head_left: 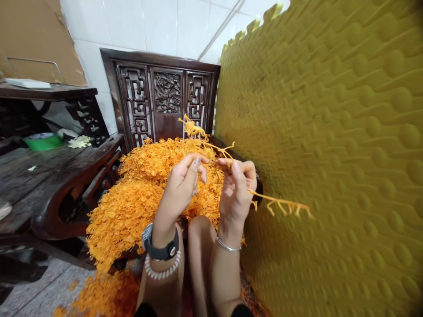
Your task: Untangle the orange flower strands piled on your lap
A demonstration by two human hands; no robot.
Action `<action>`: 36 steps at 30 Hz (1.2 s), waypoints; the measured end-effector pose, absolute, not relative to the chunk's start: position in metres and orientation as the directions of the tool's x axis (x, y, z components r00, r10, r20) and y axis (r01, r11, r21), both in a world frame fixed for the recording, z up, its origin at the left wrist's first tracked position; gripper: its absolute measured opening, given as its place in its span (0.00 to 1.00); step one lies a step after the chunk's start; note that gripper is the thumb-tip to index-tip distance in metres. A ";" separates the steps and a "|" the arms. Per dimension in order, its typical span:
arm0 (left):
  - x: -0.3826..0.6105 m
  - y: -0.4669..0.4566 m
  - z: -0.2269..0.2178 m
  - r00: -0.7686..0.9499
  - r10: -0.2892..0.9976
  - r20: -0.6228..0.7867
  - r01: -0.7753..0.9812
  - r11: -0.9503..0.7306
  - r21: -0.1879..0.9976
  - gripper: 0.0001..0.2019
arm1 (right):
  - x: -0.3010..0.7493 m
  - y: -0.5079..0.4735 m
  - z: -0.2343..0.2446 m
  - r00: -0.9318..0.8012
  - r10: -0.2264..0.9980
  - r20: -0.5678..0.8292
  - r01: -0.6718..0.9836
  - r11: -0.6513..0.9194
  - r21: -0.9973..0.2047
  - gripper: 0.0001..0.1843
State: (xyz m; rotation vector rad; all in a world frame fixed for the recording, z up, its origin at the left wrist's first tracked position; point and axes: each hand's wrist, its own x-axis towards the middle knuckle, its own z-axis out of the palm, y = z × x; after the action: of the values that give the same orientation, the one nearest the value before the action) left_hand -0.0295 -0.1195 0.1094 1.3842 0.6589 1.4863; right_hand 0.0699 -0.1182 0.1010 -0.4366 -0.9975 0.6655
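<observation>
My left hand and my right hand are raised close together over a big heap of orange plastic sprigs piled on a dark wooden chair. Both hands pinch parts of one orange sprig, whose frilly top sticks up above my fingers. A bare orange stem with short side prongs trails out to the right from my right hand. My left wrist carries a dark watch and a white bead bracelet, my right wrist a thin silver bangle. My knees show below the hands.
A tall yellow foam mat with a wavy relief stands upright close on the right. A dark wooden table at left holds a green roll of tape. More orange sprigs lie on the tiled floor.
</observation>
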 end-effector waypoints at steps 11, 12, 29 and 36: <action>-0.035 -0.098 0.093 -0.161 0.924 0.346 -0.558 -0.375 0.741 0.14 | 0.058 -0.099 0.094 0.180 0.805 0.565 -0.456 0.577 -0.677 0.05; -0.036 -0.098 0.092 -0.171 0.921 0.349 -0.563 -0.382 0.733 0.14 | 0.056 -0.098 0.094 0.182 0.809 0.559 -0.456 0.573 -0.681 0.05; -0.049 -0.093 0.085 -0.340 0.871 0.354 -0.512 -0.488 0.707 0.16 | 0.110 -0.085 0.075 -0.391 0.714 0.581 -0.270 0.514 -0.814 0.31; -0.063 -0.096 0.083 -0.162 0.901 0.403 -0.429 -0.432 0.793 0.22 | 0.138 -0.085 0.072 -0.206 0.776 0.597 -0.278 0.538 -0.796 0.35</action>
State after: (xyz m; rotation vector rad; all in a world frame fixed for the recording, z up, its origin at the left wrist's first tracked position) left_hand -0.0630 -0.0956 0.0828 1.1087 0.6423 1.7589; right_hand 0.1378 -0.0845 0.0723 -0.4510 -1.4845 1.0187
